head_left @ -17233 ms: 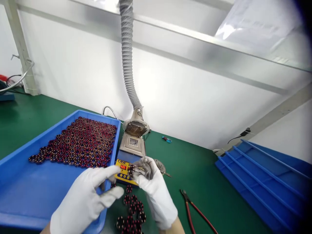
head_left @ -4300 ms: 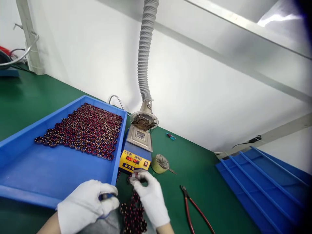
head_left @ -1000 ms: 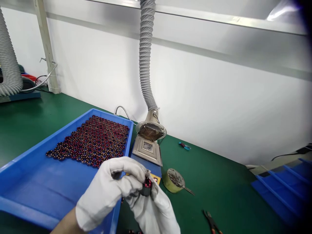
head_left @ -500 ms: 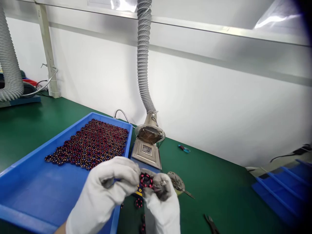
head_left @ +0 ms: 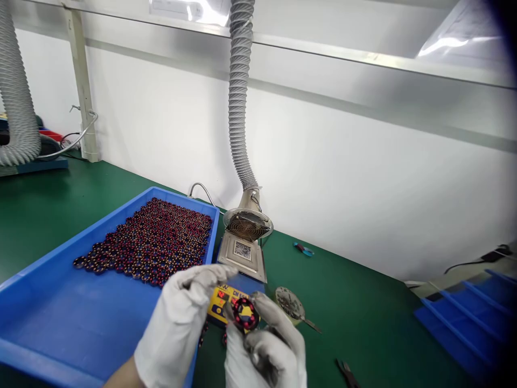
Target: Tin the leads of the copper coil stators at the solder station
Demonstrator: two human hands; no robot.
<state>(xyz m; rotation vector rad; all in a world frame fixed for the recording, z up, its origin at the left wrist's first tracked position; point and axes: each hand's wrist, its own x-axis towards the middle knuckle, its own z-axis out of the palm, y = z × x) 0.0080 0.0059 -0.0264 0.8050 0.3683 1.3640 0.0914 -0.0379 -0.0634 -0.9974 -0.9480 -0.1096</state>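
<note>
Both my hands wear white gloves with greyed fingertips. My right hand point(head_left: 269, 345) pinches a small black ring-shaped part point(head_left: 245, 314) with pink-red segments round it, its open middle facing me. Just left of it, my left hand point(head_left: 189, 302) has its fingers stretched out to the right, slightly blurred, holding nothing that I can see. Behind the ring is a yellow-and-blue device point(head_left: 220, 302) with red digits, partly covered by my hands. More such rings point(head_left: 161, 242) lie packed together in the far part of a blue tray point(head_left: 81, 323) on the left.
A metal plate point(head_left: 242, 252) sits under an extraction hood point(head_left: 248, 223) on a grey hose point(head_left: 239, 102). To the right are a round tin point(head_left: 290, 303) with a flat tool, pliers point(head_left: 346, 373) and a blue-handled tool point(head_left: 304, 249). Blue racks point(head_left: 464, 318) stand at far right.
My left hand has come away from the ring, its fingers straightening. My right hand has turned the ring and holds it slightly lower. More of the yellow device's display now shows.
</note>
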